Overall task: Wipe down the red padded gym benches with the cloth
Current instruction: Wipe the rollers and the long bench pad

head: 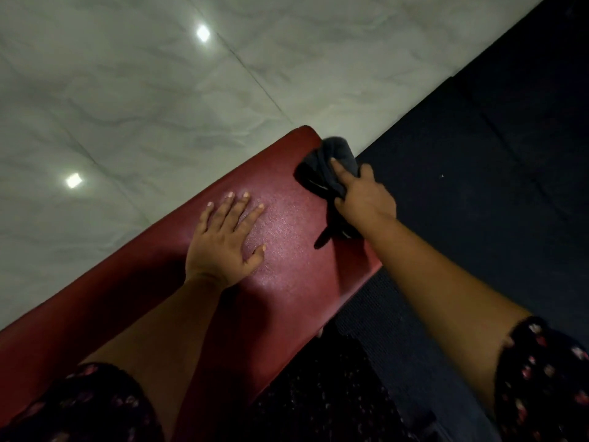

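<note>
A red padded bench [280, 199] runs diagonally from the lower left to its rounded end at the upper middle. My left hand [223, 240] lies flat on the pad with fingers spread. My right hand [363, 196] grips a dark grey cloth [328, 164] at the bench's far right edge, near the rounded end. Its forefinger points along the bunched cloth. A tail of the cloth hangs below the hand onto the pad.
Pale marbled floor tiles [159, 90] with two light reflections lie beyond the bench's left side. Dark blue rubber matting [478, 173] covers the floor to the right. Speckled dark flooring [318, 393] shows below the bench's near edge.
</note>
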A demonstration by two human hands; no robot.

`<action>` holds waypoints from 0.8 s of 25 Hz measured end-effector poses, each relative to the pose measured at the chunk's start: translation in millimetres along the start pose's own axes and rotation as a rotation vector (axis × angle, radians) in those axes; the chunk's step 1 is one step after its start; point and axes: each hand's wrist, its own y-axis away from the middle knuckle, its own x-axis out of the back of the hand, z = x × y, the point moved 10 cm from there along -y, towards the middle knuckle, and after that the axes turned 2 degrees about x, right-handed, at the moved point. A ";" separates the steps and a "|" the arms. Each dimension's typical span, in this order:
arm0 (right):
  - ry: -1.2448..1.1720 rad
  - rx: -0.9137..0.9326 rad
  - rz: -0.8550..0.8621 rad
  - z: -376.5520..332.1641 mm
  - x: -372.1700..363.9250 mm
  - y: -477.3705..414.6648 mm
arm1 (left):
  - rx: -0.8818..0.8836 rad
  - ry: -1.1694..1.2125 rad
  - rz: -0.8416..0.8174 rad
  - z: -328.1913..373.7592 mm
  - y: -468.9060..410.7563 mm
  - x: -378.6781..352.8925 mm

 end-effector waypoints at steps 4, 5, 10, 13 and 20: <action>0.008 -0.024 -0.002 46.7 -36.2 79.9 | 0.017 -0.001 -0.019 -2.0 1.3 -1.2; 0.009 -0.046 -0.008 59.2 -45.0 99.9 | 0.019 0.003 -0.017 -1.9 1.3 -0.4; 0.030 -0.224 -0.044 119.6 -69.0 154.3 | 0.019 -0.004 -0.025 -0.7 0.8 2.5; 0.074 -0.249 0.035 125.3 -49.3 127.1 | 0.022 -0.016 -0.046 -0.8 0.2 0.6; 0.217 -0.048 0.106 48.9 13.3 7.1 | 0.045 -0.032 -0.089 -0.9 0.5 -1.9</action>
